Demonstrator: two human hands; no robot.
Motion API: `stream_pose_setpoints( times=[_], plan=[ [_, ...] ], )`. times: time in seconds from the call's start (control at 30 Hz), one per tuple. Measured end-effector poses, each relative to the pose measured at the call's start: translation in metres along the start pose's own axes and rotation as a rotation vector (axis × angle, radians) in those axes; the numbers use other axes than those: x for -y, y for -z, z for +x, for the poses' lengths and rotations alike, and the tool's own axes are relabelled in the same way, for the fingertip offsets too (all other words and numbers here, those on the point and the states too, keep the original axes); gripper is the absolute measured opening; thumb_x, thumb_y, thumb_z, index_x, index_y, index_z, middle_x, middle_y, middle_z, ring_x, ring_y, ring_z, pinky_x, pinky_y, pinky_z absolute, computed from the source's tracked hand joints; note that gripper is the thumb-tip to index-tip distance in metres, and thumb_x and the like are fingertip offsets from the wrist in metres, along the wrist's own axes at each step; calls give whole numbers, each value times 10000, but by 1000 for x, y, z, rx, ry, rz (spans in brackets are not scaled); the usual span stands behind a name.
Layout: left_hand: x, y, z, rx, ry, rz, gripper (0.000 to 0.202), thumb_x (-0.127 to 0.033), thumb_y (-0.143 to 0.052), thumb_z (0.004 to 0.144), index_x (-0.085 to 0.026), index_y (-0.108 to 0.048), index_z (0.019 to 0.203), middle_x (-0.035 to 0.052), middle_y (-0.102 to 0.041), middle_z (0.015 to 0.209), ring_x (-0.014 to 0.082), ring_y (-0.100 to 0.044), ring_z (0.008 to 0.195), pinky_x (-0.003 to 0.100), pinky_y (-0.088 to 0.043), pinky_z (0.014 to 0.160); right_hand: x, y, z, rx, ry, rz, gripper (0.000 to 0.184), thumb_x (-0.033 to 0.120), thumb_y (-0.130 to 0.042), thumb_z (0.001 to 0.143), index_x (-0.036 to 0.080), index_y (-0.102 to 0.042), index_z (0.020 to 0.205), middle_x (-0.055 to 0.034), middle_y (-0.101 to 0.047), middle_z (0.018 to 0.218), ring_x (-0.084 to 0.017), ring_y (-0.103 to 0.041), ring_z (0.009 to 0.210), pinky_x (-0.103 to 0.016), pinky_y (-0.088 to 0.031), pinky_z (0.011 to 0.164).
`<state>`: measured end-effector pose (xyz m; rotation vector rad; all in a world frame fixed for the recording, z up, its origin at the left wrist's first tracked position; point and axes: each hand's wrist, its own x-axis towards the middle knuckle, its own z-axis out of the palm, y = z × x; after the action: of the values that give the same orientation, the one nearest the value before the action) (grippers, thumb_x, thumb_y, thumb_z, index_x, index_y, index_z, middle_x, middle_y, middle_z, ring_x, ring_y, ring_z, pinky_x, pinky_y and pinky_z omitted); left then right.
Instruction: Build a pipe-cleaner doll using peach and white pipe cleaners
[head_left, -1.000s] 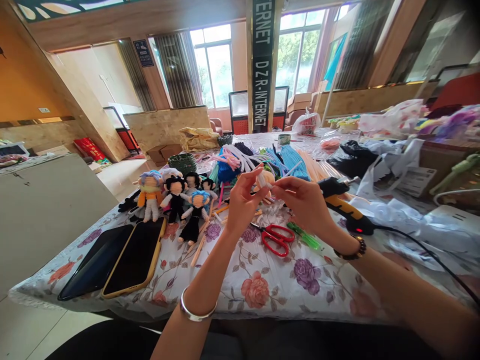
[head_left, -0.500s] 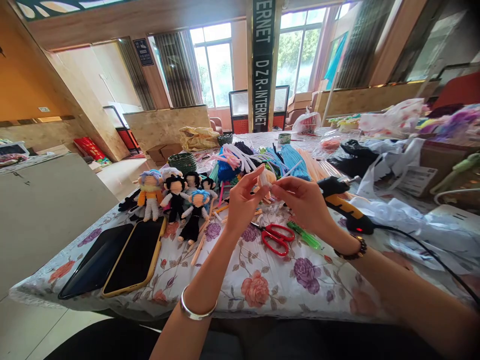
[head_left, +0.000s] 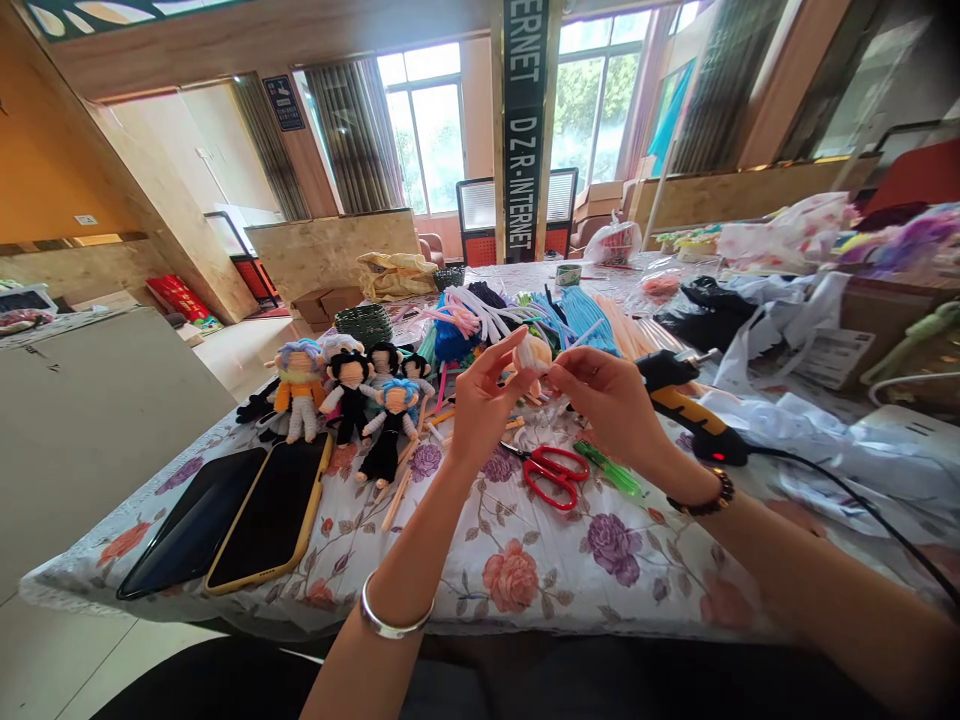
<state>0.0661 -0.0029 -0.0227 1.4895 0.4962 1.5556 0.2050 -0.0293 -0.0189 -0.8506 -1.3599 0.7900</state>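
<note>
My left hand point(head_left: 480, 405) and my right hand point(head_left: 609, 400) are raised together above the flowered tablecloth point(head_left: 517, 560). Between their fingertips they pinch a small round peach-and-white fuzzy piece point(head_left: 534, 354), which looks wound from pipe cleaner. The left fingers close on its left side, the right fingers on its right. Just below the hands lie red-handled scissors point(head_left: 553, 473) and a green tool point(head_left: 609, 472). Right of my right hand rests a black and orange glue gun point(head_left: 686, 410).
Several small pipe-cleaner dolls point(head_left: 349, 395) lie at the left. Two phones point(head_left: 232, 520) lie near the front left edge. Bundles of coloured pipe cleaners point(head_left: 547, 315) sit behind the hands. Plastic bags point(head_left: 780, 320) crowd the right side. The glue gun's cord point(head_left: 862, 510) trails right.
The fuzzy piece has come into fuller view between my fingers, and both hands have shifted slightly upward. Everything on the table has stayed put.
</note>
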Motion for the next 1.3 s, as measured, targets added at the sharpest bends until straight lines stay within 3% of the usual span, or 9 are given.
stream_pose_setpoints(
  times=[0.17,0.43,0.73,1.0,1.3],
  plan=[
    [1,1,1,-3,-52,33,400,-309,-758,689,-263,-676,1079,44,-645,1210,201,-618,1044,282,-527,828,2,-1,-1,-14,4,13,233,381,-694,726,177,-581,721,30,-566,603,-88,-501,534,-236,-413,521],
    [2,1,1,-2,-27,15,415,-317,-768,676,-255,-676,1076,59,-626,1245,226,-599,1100,288,-529,826,0,0,0,2,10,-18,237,390,-698,719,177,-595,721,16,-583,622,-101,-519,570,-244,-430,545],
    [1,0,0,0,-17,-12,403,-297,-776,667,-265,-691,1060,66,-609,1271,274,-522,1225,414,-416,1026,-1,0,0,7,31,-57,240,406,-689,731,184,-597,726,10,-591,639,-110,-529,591,-245,-434,550],
    [2,0,-1,-16,-9,-12,399,-285,-774,668,-270,-693,1059,54,-618,1260,262,-542,1201,385,-473,969,-1,0,-1,27,39,-53,214,381,-683,754,184,-605,728,20,-592,643,-99,-515,591,-244,-428,580],
    [-1,-6,-4,-135,-3,13,336,-281,-776,660,-240,-723,989,39,-695,1115,227,-626,1050,349,-523,890,4,-1,-2,27,26,-54,281,444,-725,692,182,-625,710,4,-619,647,-113,-543,593,-249,-451,564]
  ],
)
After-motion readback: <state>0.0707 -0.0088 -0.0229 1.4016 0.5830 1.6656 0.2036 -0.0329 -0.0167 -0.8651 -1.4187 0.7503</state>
